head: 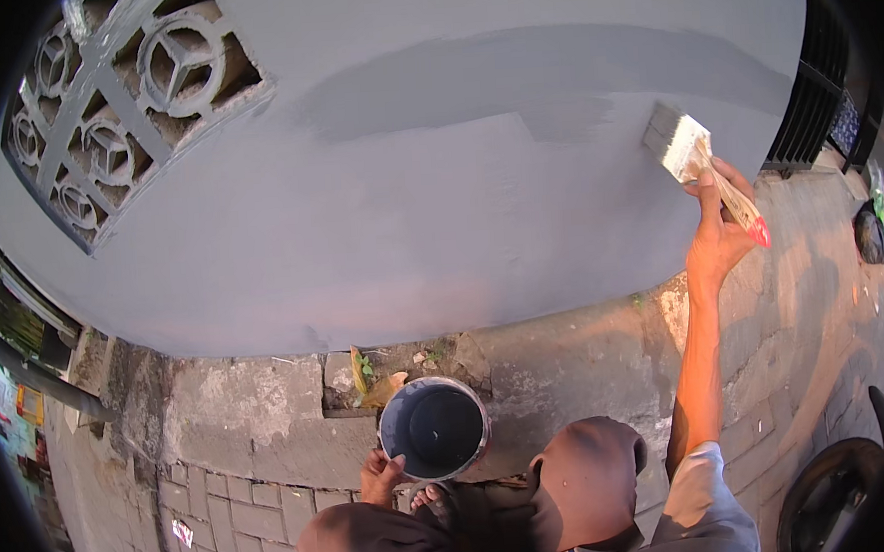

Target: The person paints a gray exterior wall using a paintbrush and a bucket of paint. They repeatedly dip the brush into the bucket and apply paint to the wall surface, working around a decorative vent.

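Note:
My right hand [720,216] is closed around the wooden handle of a wide flat paintbrush [689,147], whose handle end is red. Its grey-coated bristles lie against or just over the grey wall [409,218] at the right; contact cannot be told. Darker, wet-looking grey paint forms a curved band across the upper wall. Low in front of me, my left hand [383,474] grips the rim of a round paint bucket [435,430] holding dark grey paint, with the thumb over the edge.
Openwork blocks with three-pointed star rings [180,65] fill the wall's upper left. A black metal gate [811,99] borders it on the right. Leaves [383,390] lie in a broken kerb gap behind the bucket. A wheel [828,496] stands at lower right on the brick paving [230,519].

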Action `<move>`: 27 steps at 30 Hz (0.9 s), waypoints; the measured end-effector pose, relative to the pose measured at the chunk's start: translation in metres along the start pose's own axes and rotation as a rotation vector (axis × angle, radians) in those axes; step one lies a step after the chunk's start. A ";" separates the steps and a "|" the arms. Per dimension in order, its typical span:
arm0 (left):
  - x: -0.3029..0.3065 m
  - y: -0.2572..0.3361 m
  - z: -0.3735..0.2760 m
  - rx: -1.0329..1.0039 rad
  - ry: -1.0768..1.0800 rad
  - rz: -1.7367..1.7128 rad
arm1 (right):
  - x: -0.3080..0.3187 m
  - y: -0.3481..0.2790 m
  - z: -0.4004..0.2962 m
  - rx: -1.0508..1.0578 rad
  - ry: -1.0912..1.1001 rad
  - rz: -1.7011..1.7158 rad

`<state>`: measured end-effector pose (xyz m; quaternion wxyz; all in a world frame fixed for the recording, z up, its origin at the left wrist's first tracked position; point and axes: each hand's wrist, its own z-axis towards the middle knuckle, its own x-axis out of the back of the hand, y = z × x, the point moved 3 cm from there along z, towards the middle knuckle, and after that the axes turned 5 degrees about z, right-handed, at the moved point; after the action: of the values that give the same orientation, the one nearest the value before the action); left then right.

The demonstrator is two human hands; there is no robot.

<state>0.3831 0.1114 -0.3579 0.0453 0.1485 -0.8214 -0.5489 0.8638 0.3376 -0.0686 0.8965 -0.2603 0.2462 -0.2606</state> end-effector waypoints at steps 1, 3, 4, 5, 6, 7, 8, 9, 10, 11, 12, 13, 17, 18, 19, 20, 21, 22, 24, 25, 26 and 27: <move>-0.001 0.003 -0.002 0.007 0.013 0.004 | -0.001 -0.002 -0.005 0.052 0.031 -0.041; -0.002 0.007 -0.006 0.025 0.017 0.025 | -0.029 -0.010 -0.021 0.239 -0.048 -0.133; -0.003 0.009 -0.006 0.028 0.026 0.038 | -0.046 -0.014 -0.032 0.360 -0.099 -0.178; -0.002 0.011 -0.008 0.032 0.036 0.051 | -0.065 -0.018 -0.045 0.482 -0.148 -0.219; 0.002 0.012 -0.013 0.043 0.055 0.064 | -0.089 -0.021 -0.065 0.467 -0.195 -0.124; -0.001 0.014 -0.010 0.033 0.041 0.056 | -0.107 -0.029 -0.075 0.479 -0.231 -0.050; -0.004 0.014 -0.007 0.024 0.028 0.050 | -0.124 -0.033 -0.086 0.498 -0.283 -0.044; -0.004 0.012 -0.006 0.023 0.018 0.046 | -0.141 -0.037 -0.099 0.510 -0.338 -0.040; -0.002 0.010 -0.007 0.020 0.016 0.042 | -0.157 -0.047 -0.112 0.542 -0.375 -0.046; 0.000 0.009 -0.008 0.007 0.026 0.038 | -0.173 -0.057 -0.125 0.575 -0.411 -0.053; -0.002 0.007 -0.006 -0.004 0.020 0.030 | -0.186 -0.065 -0.133 0.592 -0.420 -0.040; -0.001 0.005 -0.007 -0.011 0.026 0.029 | -0.202 -0.072 -0.146 0.597 -0.429 -0.018; -0.008 0.011 -0.006 0.017 0.000 0.032 | -0.249 -0.093 -0.179 0.575 -0.575 0.057; -0.005 0.011 -0.007 0.019 0.007 0.032 | -0.258 -0.098 -0.185 0.567 -0.604 0.093; -0.002 0.011 -0.008 0.022 0.012 0.033 | -0.256 -0.100 -0.183 0.537 -0.593 0.156; 0.001 0.009 -0.008 0.028 0.009 0.038 | -0.249 -0.100 -0.175 0.507 -0.581 0.217; 0.001 0.008 -0.006 0.025 0.000 0.038 | -0.242 -0.101 -0.161 0.488 -0.566 0.277; 0.001 0.007 -0.005 0.024 -0.006 0.036 | -0.232 -0.094 -0.145 0.404 -0.533 0.368; -0.007 0.016 -0.007 0.041 -0.015 0.006 | -0.199 -0.075 -0.113 0.269 -0.439 0.173; -0.007 0.020 -0.010 0.049 -0.005 -0.006 | -0.182 -0.064 -0.103 0.324 -0.387 0.096; -0.007 0.020 -0.011 0.047 0.000 -0.006 | -0.164 -0.056 -0.093 0.382 -0.334 0.014; -0.005 0.021 -0.012 0.054 0.003 -0.003 | -0.145 -0.051 -0.087 0.376 -0.293 -0.042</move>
<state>0.3868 0.1096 -0.3337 0.0415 0.1516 -0.8357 -0.5262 0.6891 0.3573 -0.0585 0.9498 -0.1289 0.0552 -0.2796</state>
